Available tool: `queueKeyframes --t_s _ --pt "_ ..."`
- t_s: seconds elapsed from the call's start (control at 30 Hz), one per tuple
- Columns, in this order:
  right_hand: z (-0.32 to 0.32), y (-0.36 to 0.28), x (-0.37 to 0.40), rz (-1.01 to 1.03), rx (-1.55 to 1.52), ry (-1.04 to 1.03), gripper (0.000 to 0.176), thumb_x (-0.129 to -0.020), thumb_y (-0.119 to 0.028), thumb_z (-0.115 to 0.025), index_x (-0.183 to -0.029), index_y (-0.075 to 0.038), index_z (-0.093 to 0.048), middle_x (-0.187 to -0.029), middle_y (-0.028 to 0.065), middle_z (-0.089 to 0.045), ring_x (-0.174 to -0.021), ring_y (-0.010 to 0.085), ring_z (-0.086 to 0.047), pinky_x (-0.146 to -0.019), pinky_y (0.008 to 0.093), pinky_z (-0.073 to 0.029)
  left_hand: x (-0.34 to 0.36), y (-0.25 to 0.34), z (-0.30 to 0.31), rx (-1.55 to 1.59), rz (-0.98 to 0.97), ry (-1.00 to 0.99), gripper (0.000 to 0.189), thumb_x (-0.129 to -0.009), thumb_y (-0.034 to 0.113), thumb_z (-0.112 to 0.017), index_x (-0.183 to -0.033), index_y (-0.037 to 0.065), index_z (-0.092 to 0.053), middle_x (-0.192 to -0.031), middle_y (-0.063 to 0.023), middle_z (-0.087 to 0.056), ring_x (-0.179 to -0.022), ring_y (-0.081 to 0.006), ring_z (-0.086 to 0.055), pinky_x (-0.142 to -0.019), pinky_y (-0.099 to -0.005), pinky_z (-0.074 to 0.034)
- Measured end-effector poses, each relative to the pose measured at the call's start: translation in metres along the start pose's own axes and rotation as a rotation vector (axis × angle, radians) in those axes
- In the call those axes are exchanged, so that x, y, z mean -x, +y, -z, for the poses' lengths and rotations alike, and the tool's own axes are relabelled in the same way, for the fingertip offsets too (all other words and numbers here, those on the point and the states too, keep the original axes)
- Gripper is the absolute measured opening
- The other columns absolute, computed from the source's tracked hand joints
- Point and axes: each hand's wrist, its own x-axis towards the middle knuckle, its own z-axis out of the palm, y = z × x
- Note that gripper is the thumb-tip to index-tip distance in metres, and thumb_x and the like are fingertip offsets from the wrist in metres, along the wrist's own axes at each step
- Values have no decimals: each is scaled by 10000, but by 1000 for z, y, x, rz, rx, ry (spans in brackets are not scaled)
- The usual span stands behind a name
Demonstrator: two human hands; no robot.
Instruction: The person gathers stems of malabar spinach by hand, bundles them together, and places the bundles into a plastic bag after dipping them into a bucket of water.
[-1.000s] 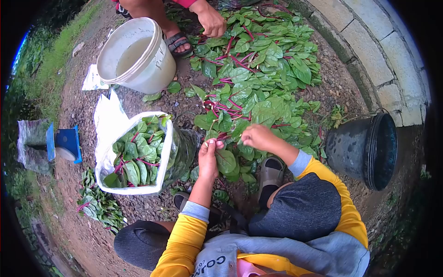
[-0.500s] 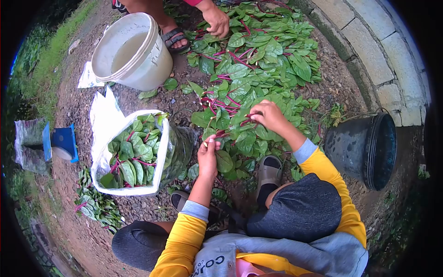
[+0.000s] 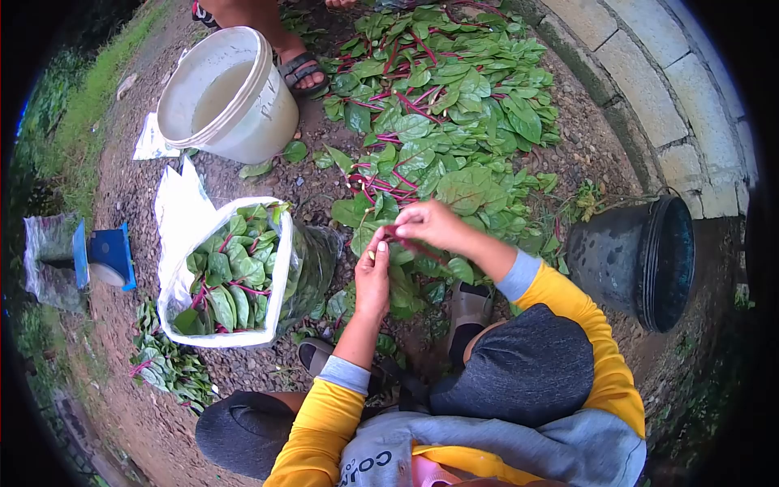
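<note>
Red-stemmed leafy greens, which look like Malabar spinach (image 3: 479,122), lie spread in a thick layer on the gravel ahead of me. My left hand (image 3: 373,280) is closed on the cut ends of some spinach stems. Close beside it, my right hand (image 3: 434,226) pinches a reddish spinach stem, with leaves hanging below; it is slightly blurred. Left of my hands stands a clear plastic bag (image 3: 280,280) with its white rim folded open, filled with the same leaves.
A white bucket (image 3: 272,114) of cloudy water stands at upper left, beside another person's sandalled foot (image 3: 304,73). At right a black bucket (image 3: 608,252) lies tipped near a block wall (image 3: 649,81). More greens (image 3: 170,357) lie left of the bag.
My right hand has moved left and down from the pile to my left hand, bringing a spinach stem along. The other person's hand has drawn back toward the top edge.
</note>
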Motion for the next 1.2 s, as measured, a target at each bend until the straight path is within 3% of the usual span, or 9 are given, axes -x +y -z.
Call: queueKeyframes --t_s 0.1,0.3,0.43,0.63,0.87,0.97,1.1,1.17,1.2 --pt "-34 21 3 230 331 95 148 -803 -111 -655 -924 -26 -662 -810 82 -683 -721 122 -629 -688 288 -493 1 -5 -3 67 -40 -23 400 -930 260 -537 -1264 42 -509 -1136 -48 -577 -1033 -125 -522 -918 -265 -394" --pt "-31 25 11 236 330 -40 196 -808 -155 -651 -972 -50 -673 -882 116 -681 -801 182 -655 -741 311 -490 -10 -32 22 -60 -172 11 340 -951 248 -491 -1169 -9 -534 -1169 -108 -568 -1056 -154 -526 -951 -289 -387" --pt "7 13 6 461 863 275 130 -777 -156 -625 -872 -99 -693 -848 65 -643 -857 236 -593 -758 365 -463 -9 -23 21 -105 -233 54 266 -969 259 -450 -990 18 -561 -947 -81 -653 -899 -132 -567 -876 -282 -417" --pt "30 31 -4 559 1488 270 67 -722 -134 -592 -747 -104 -647 -764 40 -562 -873 217 -525 -771 359 -409 -12 -33 23 -176 -259 142 235 -952 263 -492 -968 39 -560 -726 -15 -578 -715 -88 -546 -701 -243 -444" --pt "61 -3 2 252 1480 373 91 -739 -151 -582 -769 -129 -665 -785 36 -591 -846 213 -535 -766 385 -406 -11 -26 21 -239 -216 140 241 -953 255 -492 -1015 29 -548 -753 -10 -540 -717 -97 -516 -727 -247 -428" --pt "115 -57 38 336 1385 583 92 -716 -213 -655 -787 -169 -695 -788 42 -616 -822 232 -565 -728 369 -443 -10 -24 20 -225 -207 136 234 -954 253 -489 -1014 35 -549 -752 -12 -536 -721 -97 -507 -724 -244 -416" --pt "153 -137 117 420 1111 1023 160 -691 -53 -700 -848 -85 -698 -805 97 -646 -777 246 -607 -700 340 -478 -11 -24 19 -214 -199 120 220 -955 242 -487 -1011 38 -548 -756 -13 -527 -721 -92 -497 -721 -239 -408" --pt "163 -143 137 586 1081 1346 154 -707 -62 -695 -861 -70 -695 -820 111 -647 -773 241 -616 -699 331 -481 -10 -23 16 -194 -203 108 218 -954 240 -487 -1009 37 -547 -754 -11 -524 -720 -91 -496 -723 -238 -408" --pt "184 -124 136 494 1101 1297 160 -710 -78 -702 -869 -63 -695 -818 107 -651 -758 240 -620 -698 326 -485 -10 -23 15 -179 -219 103 219 -954 237 -487 -1015 36 -548 -754 -8 -523 -717 -92 -497 -722 -238 -410"
